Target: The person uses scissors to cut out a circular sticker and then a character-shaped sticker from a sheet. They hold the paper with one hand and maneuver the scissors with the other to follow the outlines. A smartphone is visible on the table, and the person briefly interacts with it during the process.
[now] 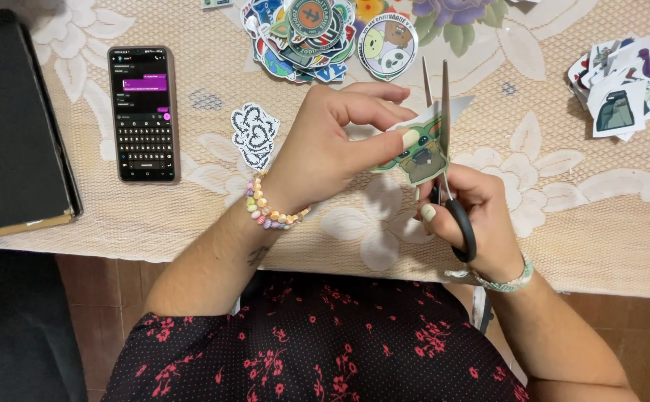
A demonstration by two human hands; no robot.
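I see my left hand (325, 145) pinching a green sticker sheet (420, 152) above the table (608, 223), while my right hand (470, 216) grips the scissors (444, 149), blades open around it. White edges remain, so I think cutting is partly done. Finished stickers (325, 37) sit piled farther away.

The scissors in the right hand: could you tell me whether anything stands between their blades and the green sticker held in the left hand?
Nothing visible does. The scissors in the right hand already meet the green sticker, which the left hand pinches from its left side, thumb clear of the blades.
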